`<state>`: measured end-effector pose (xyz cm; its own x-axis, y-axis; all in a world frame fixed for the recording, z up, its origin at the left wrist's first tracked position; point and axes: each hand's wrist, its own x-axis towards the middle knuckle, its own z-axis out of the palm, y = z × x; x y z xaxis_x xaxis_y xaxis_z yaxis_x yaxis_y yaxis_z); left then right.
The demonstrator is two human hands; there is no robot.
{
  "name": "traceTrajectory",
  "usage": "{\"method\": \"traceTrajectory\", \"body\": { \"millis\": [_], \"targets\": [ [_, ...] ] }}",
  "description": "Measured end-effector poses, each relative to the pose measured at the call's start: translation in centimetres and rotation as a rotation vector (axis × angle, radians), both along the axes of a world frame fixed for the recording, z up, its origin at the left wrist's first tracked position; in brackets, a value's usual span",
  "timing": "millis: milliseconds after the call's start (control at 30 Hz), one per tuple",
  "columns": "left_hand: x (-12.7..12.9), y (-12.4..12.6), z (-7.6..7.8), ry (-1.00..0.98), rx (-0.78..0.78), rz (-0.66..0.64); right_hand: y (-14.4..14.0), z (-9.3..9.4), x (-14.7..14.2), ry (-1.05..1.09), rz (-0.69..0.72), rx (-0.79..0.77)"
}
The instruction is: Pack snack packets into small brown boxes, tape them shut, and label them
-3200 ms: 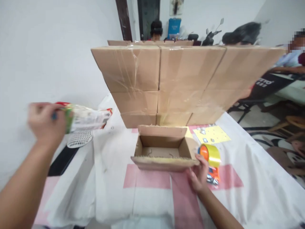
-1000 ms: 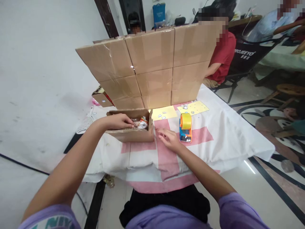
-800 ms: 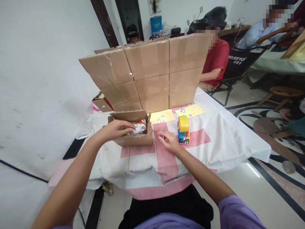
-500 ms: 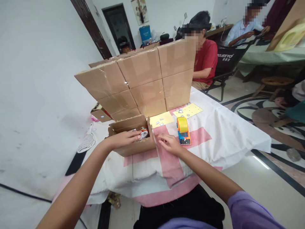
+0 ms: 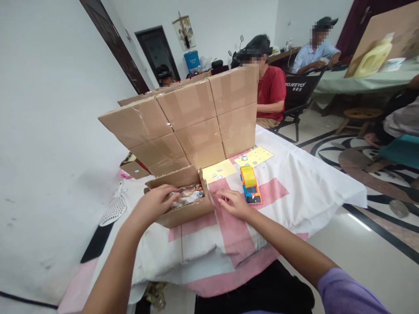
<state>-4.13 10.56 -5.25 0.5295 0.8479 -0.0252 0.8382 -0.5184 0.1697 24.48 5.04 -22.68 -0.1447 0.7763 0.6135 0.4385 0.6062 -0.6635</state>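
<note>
I see the left hand (image 5: 156, 204) resting, fingers loosely curled, on the packets (image 5: 187, 195) inside the open carton (image 5: 183, 209); the right hand (image 5: 233, 204), half-open and empty, lies just right of the carton. Flaps unsealed, tape dispenser (image 5: 250, 188) untouched beyond.

Far side: a wall of stacked cardboard boxes (image 5: 193, 117) closes off the table just behind your open carton (image 5: 183, 205); no passage there.
Carton top: flaps stand up at the back and right; your left hand (image 5: 153, 205) covers the near-left opening, and packets (image 5: 188, 195) fill the inside.
Right of carton: your right hand (image 5: 232, 204) rests on the cloth (image 5: 294, 192) just beside the carton wall; the tape dispenser (image 5: 249, 188) sits near it, leaving a narrow lane between.
Far right: bare cloth runs to the table edge.
Behind dispenser: 2 yellow sheets (image 5: 235, 163) lie flat; they do not block reach.
Left: a small box (image 5: 132, 168) and a white slotted scoop (image 5: 113, 210) occupy that edge.
</note>
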Motion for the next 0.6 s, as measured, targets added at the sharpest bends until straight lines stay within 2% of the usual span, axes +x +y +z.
{"method": "traceTrajectory", "body": {
  "millis": [67, 133, 267, 367, 433, 500, 533, 567, 600],
  "targets": [
    [-2.2, 0.2, -0.1, 0.082, 0.015, 0.114, -0.1, 0.2, 0.1, 0.022, -0.004, -0.001],
    [-3.2, 0.7, -0.9, 0.182, -0.037, 0.107, -0.1, 0.2, 0.0, 0.021, -0.003, -0.004],
    [-1.0, 2.0, -2.5, 0.252, -0.048, 0.081, -0.1, 0.1, -0.1, -0.036, 0.033, -0.02],
    [0.6, 2.2, -1.5, 0.221, 0.037, 0.091, -0.1, 0.0, 0.1, -0.029, 0.024, -0.006],
    [-0.3, 1.2, -0.3, 0.139, 0.14, 0.098, 0.0, 0.3, 0.4, 0.019, 0.011, 0.023],
    [-2.5, -0.8, -0.1, -0.044, 0.304, 0.189, 0.1, 1.0, 0.8, 0.056, 0.023, 0.041],
    [-4.0, -2.1, -0.6, -0.151, 0.389, 0.276, 0.2, 1.6, 0.9, 0.061, 0.041, 0.045],
    [-5.4, -3.3, -1.6, -0.45, 0.547, 0.469, 0.4, 2.2, 0.9, 0.061, 0.065, 0.048],
    [-6.8, -4.5, -2.9, -0.685, 0.642, 0.646, 0.7, 2.9, 0.7, 0.062, 0.092, 0.053]
  ]
}}
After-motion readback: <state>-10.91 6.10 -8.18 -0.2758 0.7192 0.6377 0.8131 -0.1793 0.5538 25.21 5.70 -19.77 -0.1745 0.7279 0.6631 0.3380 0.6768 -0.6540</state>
